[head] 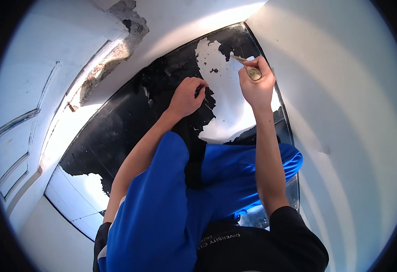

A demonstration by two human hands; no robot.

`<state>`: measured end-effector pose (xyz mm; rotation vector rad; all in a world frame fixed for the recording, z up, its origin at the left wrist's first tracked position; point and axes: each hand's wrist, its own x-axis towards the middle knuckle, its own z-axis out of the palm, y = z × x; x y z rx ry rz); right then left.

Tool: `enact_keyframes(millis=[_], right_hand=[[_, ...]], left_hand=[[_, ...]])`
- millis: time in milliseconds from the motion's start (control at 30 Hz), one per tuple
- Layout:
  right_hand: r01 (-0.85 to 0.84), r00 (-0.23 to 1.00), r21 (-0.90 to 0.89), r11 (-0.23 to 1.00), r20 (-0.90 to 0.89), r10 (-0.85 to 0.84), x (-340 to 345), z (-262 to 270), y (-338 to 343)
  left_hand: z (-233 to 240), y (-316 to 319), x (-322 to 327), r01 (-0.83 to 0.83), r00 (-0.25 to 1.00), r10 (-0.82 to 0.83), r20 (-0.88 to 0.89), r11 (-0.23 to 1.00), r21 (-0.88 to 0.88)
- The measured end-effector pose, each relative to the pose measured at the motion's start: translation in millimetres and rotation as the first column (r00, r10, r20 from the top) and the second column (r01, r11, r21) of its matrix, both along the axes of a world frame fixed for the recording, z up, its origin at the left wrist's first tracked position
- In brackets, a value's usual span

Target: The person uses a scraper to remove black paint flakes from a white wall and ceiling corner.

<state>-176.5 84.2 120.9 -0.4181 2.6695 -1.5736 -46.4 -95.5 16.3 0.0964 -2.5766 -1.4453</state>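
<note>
My right hand (258, 83) grips a hand tool by its worn, pale, rounded handle (253, 72). The tool's narrow end (236, 58) points up and left, at the ragged border between black and white on the floor; its exact kind is unclear. My left hand (188, 97) is loosely curled over the black layer, thumb apart from the fingers, with nothing visible in it. Beneath both hands, a torn-edged black floor layer (113, 125) surrounds a bright, smooth white patch (224, 98). Dark flecks (214, 70) lie on that patch.
My bent legs in blue trousers (154, 204) cover the near floor. A pale wall (341, 112) rises at right. On the left are broken masonry (106, 64) and a white panelled door (18, 129). Another ragged bright patch (79, 190) shows at lower left.
</note>
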Motion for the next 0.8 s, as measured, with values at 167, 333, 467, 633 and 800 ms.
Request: enact_keyframes(millis=[167, 333, 467, 633, 800], right_hand=[[-0.036, 0.989, 0.095, 0.995, -0.138, 0.049, -3, 3, -8], [-0.022, 0.997, 0.039, 0.999, -0.075, 0.025, -5, -7, -12], [-0.042, 0.998, 0.079, 0.996, -0.05, 0.046, 2, -2, -7], [-0.027, 0.981, 0.039, 0.999, -0.192, 0.034, -6, -11, -12], [-0.027, 0.99, 0.072, 0.997, 0.137, 0.017, -4, 11, 0]], left_hand=[[-1, 0, 1, -0.003, 1.0, 0.003, 0.011, 1.0, -0.008], [0, -1, -1, -0.001, 1.0, 0.001, -0.009, 1.0, 0.0], [-1, -1, 2, -0.008, 1.0, 0.008, -0.013, 1.0, -0.026], [0, 0, -2, -0.005, 1.0, 0.005, -0.026, 1.0, -0.017], [-1, 1, -1, -0.001, 0.999, 0.001, -0.037, 1.0, -0.017]])
